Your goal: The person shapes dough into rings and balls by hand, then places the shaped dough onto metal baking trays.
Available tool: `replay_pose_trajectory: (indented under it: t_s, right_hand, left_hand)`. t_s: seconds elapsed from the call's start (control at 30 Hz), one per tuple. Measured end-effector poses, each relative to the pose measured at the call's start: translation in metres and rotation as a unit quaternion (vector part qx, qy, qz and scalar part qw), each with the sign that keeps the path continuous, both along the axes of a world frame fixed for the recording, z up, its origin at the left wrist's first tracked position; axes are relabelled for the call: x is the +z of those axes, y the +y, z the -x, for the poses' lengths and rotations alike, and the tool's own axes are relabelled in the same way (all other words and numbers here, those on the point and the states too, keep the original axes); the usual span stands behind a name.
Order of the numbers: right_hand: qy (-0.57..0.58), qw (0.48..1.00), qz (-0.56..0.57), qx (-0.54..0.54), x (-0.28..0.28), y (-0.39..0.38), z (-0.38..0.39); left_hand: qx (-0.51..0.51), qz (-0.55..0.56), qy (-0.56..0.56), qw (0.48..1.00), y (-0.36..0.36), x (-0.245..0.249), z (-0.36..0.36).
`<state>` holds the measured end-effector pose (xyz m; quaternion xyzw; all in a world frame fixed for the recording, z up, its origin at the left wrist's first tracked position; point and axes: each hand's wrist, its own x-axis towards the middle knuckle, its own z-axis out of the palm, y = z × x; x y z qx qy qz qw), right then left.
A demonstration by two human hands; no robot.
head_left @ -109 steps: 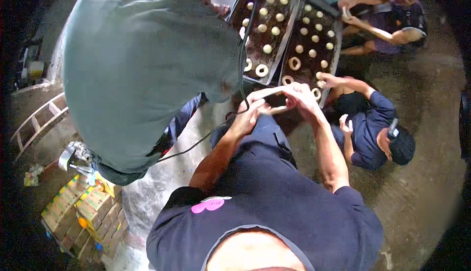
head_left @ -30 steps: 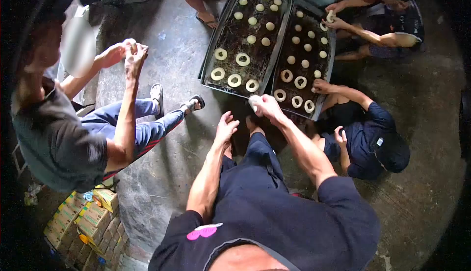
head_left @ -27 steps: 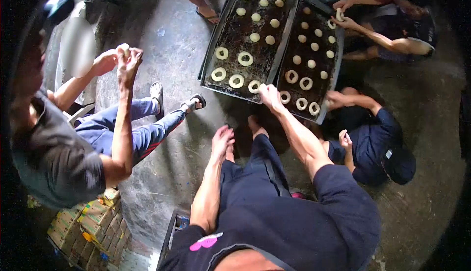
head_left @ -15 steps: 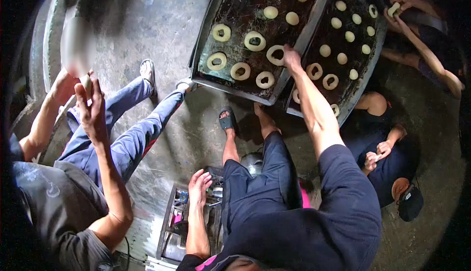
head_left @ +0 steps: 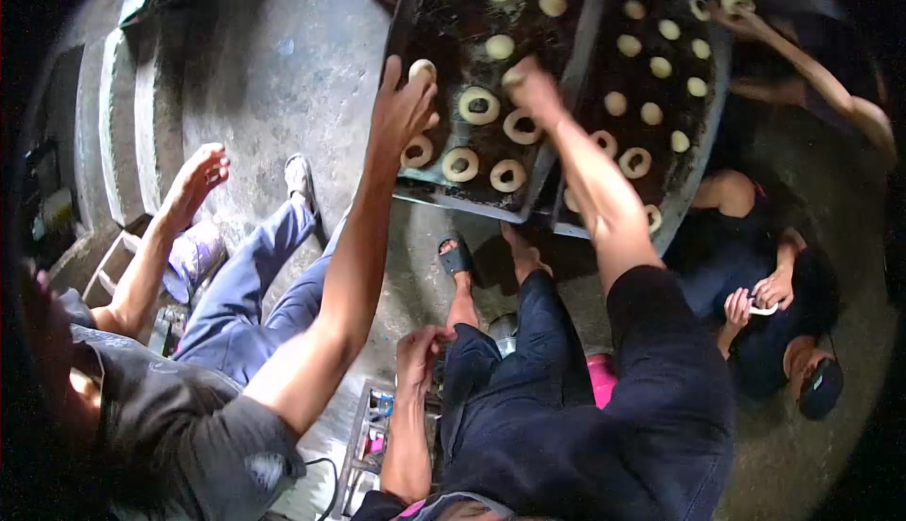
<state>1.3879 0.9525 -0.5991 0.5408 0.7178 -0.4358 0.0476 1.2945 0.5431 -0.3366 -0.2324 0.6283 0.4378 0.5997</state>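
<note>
My right hand [head_left: 535, 90] is over the left baking tray [head_left: 462, 202], fingers closed on a dough ball, partly hidden and blurred. Just below it lie dough rings [head_left: 479, 105], with dough balls [head_left: 499, 46] farther up the tray. My left hand [head_left: 418, 356] is raised beside my left thigh, well below the trays, its fingers drawn together and nothing visible in them.
A co-worker at the left reaches a hand [head_left: 404, 110] with dough to the left tray. A second tray [head_left: 703, 158] of balls and rings adjoins it. Two people at the right handle dough. A crate [head_left: 354, 450] stands near my left forearm; a pink object [head_left: 601, 379] is beside my leg.
My right hand has left the dough ring and moved up and left to a ball. My left hand has moved right, its fingers now together. The left co-worker has reached over the tray.
</note>
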Motion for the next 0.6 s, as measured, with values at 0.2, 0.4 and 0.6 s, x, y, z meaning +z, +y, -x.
replay_pose_trajectory:
  t_s: [0.2,0.4,0.6]
  right_hand:
    - [0.245,0.92,0.277,-0.131,0.157,-0.212,-0.056]
    - [0.303,0.807,0.368,-0.348,0.317,-0.304,-0.103]
    - [0.333,0.905,0.104,-0.243,0.398,-0.316,-0.089]
  left_hand:
    - [-0.084,-0.098,0.055,0.99,0.039,-0.001,-0.035]
    - [-0.382,-0.214,0.059,0.897,0.064,0.081,-0.034]
    - [-0.303,-0.323,0.09,0.892,0.064,0.146,-0.034]
